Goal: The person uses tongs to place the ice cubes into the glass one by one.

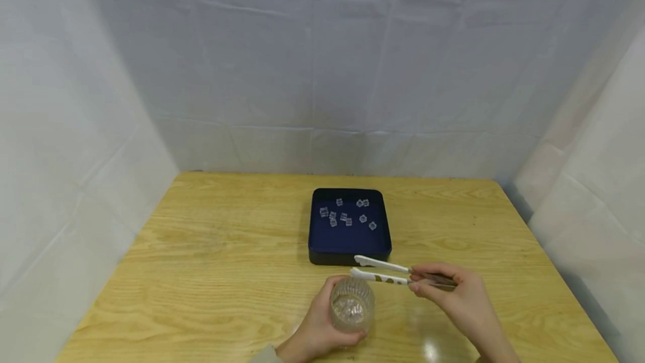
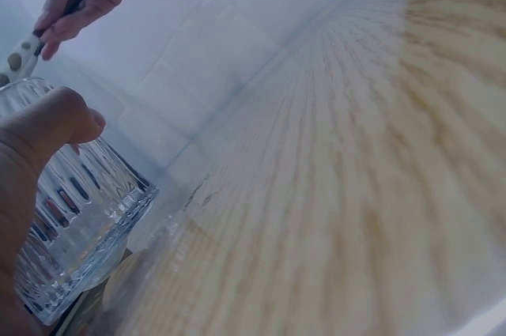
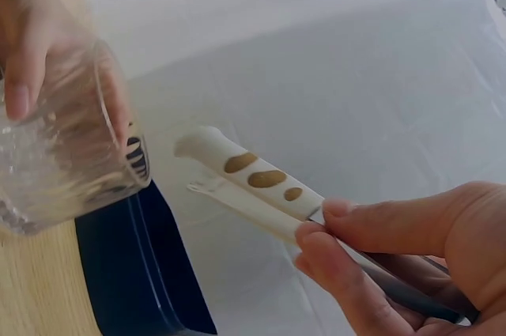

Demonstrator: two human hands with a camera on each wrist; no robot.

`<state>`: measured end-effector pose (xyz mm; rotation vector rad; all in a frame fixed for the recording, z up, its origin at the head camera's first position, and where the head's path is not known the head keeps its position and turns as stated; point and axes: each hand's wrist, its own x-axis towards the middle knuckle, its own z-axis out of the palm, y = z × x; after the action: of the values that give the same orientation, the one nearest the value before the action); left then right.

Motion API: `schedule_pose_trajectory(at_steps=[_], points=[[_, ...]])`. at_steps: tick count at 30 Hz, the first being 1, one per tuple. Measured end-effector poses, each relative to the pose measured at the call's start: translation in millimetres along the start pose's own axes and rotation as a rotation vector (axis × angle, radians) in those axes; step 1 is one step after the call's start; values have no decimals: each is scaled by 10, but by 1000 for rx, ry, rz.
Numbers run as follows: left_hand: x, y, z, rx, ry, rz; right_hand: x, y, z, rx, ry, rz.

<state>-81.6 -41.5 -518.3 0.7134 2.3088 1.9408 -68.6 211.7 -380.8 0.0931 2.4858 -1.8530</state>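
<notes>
- Glass (image 1: 353,310): located on the near side of the blue tray (image 1: 340,242); left hand (image 1: 322,318) curls round its side. Judged rigid, breakable; hold the ribbed wall.
- Tongs (image 1: 380,279): right hand (image 1: 461,293) pinches the metal part; 2 white arms stand apart near the glass. Judged light, springy.
- Clear pieces (image 1: 373,226): in the tray; judged hard, slippery; take across opposite sides.

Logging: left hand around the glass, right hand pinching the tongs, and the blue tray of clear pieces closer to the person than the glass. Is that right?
Not quite: the head view shows the blue tray beyond the glass, farther from the person. The rest stands: the left hand is around the glass, the right hand pinches the tongs, and the tray holds clear pieces.
</notes>
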Motion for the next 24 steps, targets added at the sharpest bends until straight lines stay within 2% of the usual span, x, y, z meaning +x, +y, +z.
schedule_pose_trajectory(at_steps=[5,9,17,24], points=[[-4,9,-3,-6,3,-13,187,74,43,-1,65,-81],[-4,25,-6,-10,4,-10,379,154,86,21,80,-128],[0,22,-6,15,7,-10,722,250,175,5,102,-133],[-9,-10,5,23,6,15,934,338,274,4,126,-167]])
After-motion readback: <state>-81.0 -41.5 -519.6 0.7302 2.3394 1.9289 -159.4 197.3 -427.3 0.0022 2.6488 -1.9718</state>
